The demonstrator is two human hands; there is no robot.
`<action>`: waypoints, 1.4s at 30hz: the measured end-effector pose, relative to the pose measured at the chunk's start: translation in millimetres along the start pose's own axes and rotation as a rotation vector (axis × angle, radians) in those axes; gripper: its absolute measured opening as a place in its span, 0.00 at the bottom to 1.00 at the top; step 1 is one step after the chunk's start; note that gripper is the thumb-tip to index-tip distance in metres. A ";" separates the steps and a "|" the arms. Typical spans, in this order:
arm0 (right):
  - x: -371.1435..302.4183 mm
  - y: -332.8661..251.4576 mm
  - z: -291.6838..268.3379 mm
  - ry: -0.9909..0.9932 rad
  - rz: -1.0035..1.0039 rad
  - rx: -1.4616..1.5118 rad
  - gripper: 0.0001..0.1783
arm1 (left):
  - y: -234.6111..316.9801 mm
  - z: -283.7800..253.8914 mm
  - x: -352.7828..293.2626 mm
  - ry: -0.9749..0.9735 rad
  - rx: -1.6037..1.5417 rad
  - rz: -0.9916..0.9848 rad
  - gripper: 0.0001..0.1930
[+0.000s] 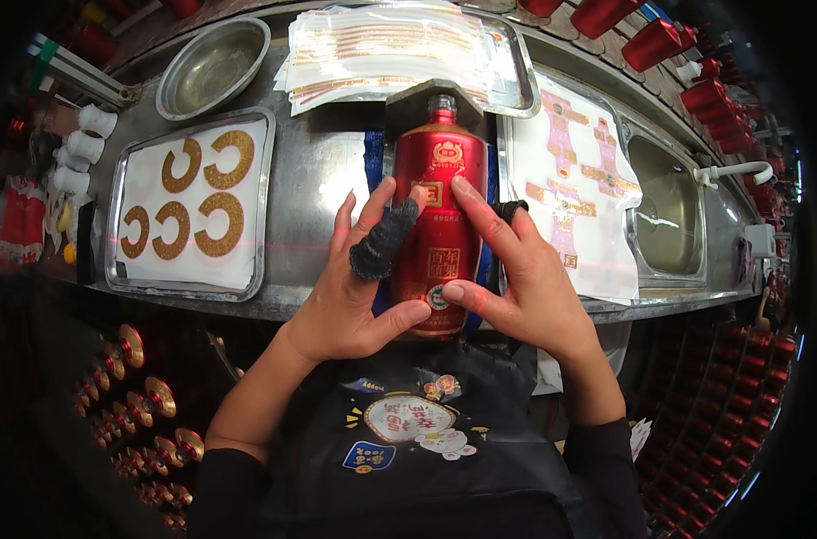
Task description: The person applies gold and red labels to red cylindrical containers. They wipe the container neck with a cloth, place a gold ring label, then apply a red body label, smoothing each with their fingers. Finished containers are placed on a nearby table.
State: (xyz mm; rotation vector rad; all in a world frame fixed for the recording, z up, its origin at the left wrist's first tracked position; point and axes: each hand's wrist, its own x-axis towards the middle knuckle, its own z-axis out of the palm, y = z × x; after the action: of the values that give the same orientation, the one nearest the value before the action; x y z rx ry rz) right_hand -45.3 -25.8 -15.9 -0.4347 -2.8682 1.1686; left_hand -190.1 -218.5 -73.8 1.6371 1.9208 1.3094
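My left hand (350,310) and right hand (539,292) are flanking a glossy red bottle (437,229), fingers spread, probably touching. Its long axis is running away, neck foremost.

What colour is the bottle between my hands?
The bottle is glossy red with gold markings; head view.

A glossy red bottle (440,235) lies between the person's left hand (344,307) and right hand (541,292), neck pointing away. To its left — a rectangular metal tray (184,290) carrying gold C-shaped pieces (204,226), a round metal basin (214,72) behind it. Behind the bottle lie gold-striped white sheets (386,49); right — a white label sheet (611,260), then a rectangular metal sink (667,220).
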 end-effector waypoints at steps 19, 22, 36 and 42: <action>-17.7 22.6 11.3 -0.013 -0.011 0.071 0.48 | -17.5 9.3 -15.5 0.039 -0.164 -0.002 0.43; -17.6 24.6 11.3 0.010 -0.058 0.039 0.53 | -17.2 9.0 -15.2 0.034 -0.174 -0.007 0.44; -16.4 19.9 16.0 0.015 -0.057 0.069 0.54 | -9.3 14.2 -11.0 0.077 -0.120 -0.015 0.50; -6.8 51.2 9.0 0.341 0.282 0.818 0.34 | -4.8 11.4 -10.0 0.114 -0.137 -0.010 0.50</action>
State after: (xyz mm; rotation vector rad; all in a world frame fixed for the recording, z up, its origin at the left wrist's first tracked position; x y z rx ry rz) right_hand -27.0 1.2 -56.9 -0.8778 -1.8631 1.9237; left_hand -181.9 -222.1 -86.9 1.5155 1.8534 1.5238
